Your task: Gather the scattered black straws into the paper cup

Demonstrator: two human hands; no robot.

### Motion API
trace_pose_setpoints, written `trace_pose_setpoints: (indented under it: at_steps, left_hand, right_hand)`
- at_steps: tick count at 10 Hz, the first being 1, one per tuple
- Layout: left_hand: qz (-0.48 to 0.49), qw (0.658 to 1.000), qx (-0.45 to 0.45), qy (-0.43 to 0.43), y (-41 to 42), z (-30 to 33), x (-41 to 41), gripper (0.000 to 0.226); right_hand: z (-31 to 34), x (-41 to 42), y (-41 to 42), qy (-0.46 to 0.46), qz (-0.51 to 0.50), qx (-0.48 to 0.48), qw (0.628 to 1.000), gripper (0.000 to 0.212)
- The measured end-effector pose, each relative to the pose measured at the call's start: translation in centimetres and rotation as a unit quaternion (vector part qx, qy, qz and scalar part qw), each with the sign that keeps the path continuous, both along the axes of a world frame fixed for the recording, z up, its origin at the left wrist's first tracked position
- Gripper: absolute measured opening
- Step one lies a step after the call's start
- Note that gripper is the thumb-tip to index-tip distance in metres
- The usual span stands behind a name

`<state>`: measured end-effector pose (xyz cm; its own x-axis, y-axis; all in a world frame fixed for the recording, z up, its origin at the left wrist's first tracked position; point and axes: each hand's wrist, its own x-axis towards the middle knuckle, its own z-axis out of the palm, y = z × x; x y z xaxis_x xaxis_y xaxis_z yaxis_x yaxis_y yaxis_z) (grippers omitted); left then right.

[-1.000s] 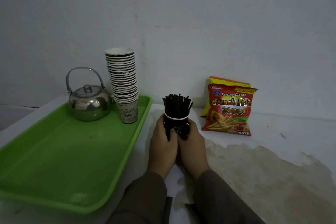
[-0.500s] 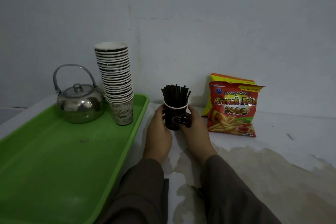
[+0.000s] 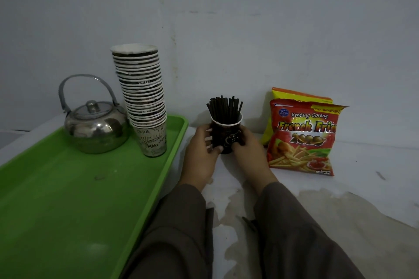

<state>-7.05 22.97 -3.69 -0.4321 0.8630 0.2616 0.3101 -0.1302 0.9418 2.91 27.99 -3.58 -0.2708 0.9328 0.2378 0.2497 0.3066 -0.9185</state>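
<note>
**Paper cup of black straws held between two hands on a white table**

A dark paper cup (image 3: 226, 136) with a white rim is seen upright on a white table (image 3: 367, 161), near the back wall. A bundle of black straws (image 3: 224, 108) is stood inside it, the tips fanned slightly above the rim. The cup is gripped from both sides: the left hand (image 3: 201, 156) is wrapped around its left wall with the thumb laid across the front near the base, and the right hand (image 3: 247, 154) is curled around its right wall. Both forearms are covered by dark brown sleeves (image 3: 181, 233) that reach in from the lower edge.

Just right of the cup, a red snack bag (image 3: 303, 140) printed with "French Fries" is leaned against the wall, and a yellow bag (image 3: 294, 95) is partly hidden behind it. To the left, a bright green tray (image 3: 68, 210) is laid on the table. At its far end a tall stack of paper cups (image 3: 142, 97) is stood, tilted slightly, and a shiny metal kettle (image 3: 95, 127) with an arched handle is placed just beside the stack. The table surface in front of the bags is marked by a large brownish stain (image 3: 340, 222).
</note>
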Motion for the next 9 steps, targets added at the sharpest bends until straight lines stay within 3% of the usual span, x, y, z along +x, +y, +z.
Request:
trace_pose_setpoints:
  at_steps: [5,7,8,9]
  left_hand:
    - [0.049,0.998,-0.013,0.036,0.5,-0.3,-0.1,0.040]
    - [0.050,0.997,-0.022,0.054,0.1,-0.4,-0.1,0.050]
    - [0.086,0.990,-0.053,0.099,-0.9,-0.5,0.2,0.050]
    - [0.114,0.975,-0.051,0.186,-3.2,-1.1,1.2,0.038]
  right_hand:
    - [-1.2,0.1,0.2,-0.033,0.016,0.039,0.999,0.049]
    - [-1.1,-0.5,-0.9,-0.061,-0.004,0.047,0.997,0.087]
    - [-0.3,-0.5,-2.8,-0.057,-0.073,0.062,0.994,0.073]
    - [-0.5,-0.1,-5.2,-0.147,-0.113,0.148,0.972,0.040]
